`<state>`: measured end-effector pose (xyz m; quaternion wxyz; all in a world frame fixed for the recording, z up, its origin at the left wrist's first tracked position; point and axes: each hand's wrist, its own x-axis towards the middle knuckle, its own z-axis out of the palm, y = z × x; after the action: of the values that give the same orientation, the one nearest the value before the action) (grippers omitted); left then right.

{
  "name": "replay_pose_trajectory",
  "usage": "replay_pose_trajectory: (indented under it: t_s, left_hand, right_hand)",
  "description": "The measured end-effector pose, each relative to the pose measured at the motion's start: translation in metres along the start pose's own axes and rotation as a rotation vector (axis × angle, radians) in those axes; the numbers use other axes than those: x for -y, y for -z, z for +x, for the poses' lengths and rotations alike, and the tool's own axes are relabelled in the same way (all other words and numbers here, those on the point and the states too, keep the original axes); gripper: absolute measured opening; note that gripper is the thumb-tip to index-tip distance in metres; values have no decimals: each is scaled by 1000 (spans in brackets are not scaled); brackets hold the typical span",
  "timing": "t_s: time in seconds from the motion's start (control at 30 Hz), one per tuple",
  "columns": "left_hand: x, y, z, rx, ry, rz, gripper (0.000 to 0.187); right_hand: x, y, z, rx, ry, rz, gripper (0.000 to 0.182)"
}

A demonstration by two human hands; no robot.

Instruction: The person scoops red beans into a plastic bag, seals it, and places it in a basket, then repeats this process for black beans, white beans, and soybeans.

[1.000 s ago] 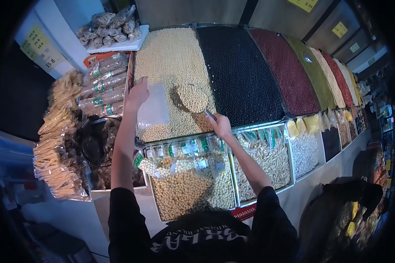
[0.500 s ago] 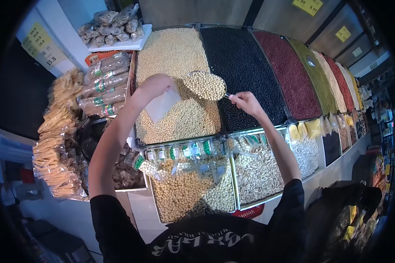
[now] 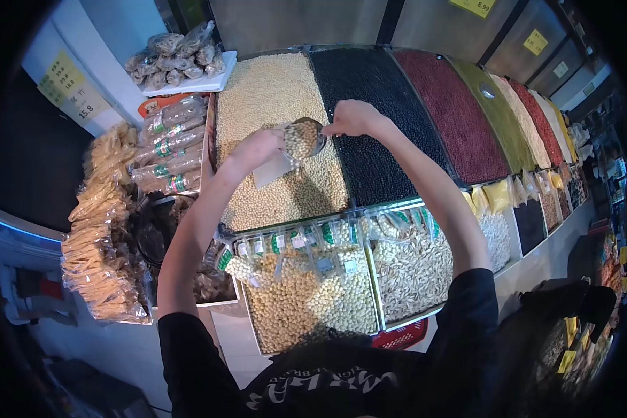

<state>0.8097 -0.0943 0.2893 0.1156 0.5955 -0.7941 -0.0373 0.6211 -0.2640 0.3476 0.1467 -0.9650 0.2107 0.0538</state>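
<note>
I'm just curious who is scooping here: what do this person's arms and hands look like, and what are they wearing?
Both arms are bare from the short sleeves of a black T-shirt with pale lettering across it. The left hand and right hand are bare too: no gloves, and no watch or bracelet shows on either wrist.

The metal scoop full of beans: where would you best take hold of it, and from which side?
By its short handle, from the right, over the black beans. The scoop bowl is loaded and tipped left toward the clear bag in the left hand, so only the handle end, where the right hand grips, is free.
</note>
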Motion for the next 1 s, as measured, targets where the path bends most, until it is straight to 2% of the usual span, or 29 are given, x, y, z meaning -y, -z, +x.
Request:
replay_pose_trajectory:
  t_s: [0.07,0.13,0.23,0.3,0.37,0.43,0.5,0.57,0.67,0.77,0.83,1.0]
  left_hand:
    - [9,-8,-7,35,-6,26,16]
    - [21,-18,-23,-195,8,-25,16]
    - [23,-1,-41,-73,99,27,14]
    - [27,-1,-50,-79,120,30,14]
    - [28,-1,-54,-86,141,43,15]
    - [27,-5,-57,-106,202,-28,15]
    - [26,-6,-60,-101,173,61,14]
    - [25,0,-61,-95,137,156,13]
    - [22,0,-71,-96,153,211,11]
    - [22,3,-75,-124,117,248,10]
    - [18,6,-73,-115,146,247,9]
    - [15,0,-62,-107,153,254,6]
  right_hand:
    - [21,23,-5,-10,-24,-184,47]
    - [31,50,-20,25,-89,-211,45]
    - [12,68,-33,81,-163,-209,41]
    - [-1,57,-37,97,-175,-232,41]
    - [-14,17,-34,1,-190,-351,44]
    - [-16,-36,-20,79,-226,-260,48]
    - [-23,-118,-2,-121,-200,-127,48]
    - [-26,-172,11,-72,-273,97,47]
    - [-48,-197,2,-59,-240,285,46]
    - [-66,-164,-31,-111,-194,605,46]
    - [-61,-112,-54,-46,-252,646,46]
    - [-55,-17,-73,-20,-216,566,44]
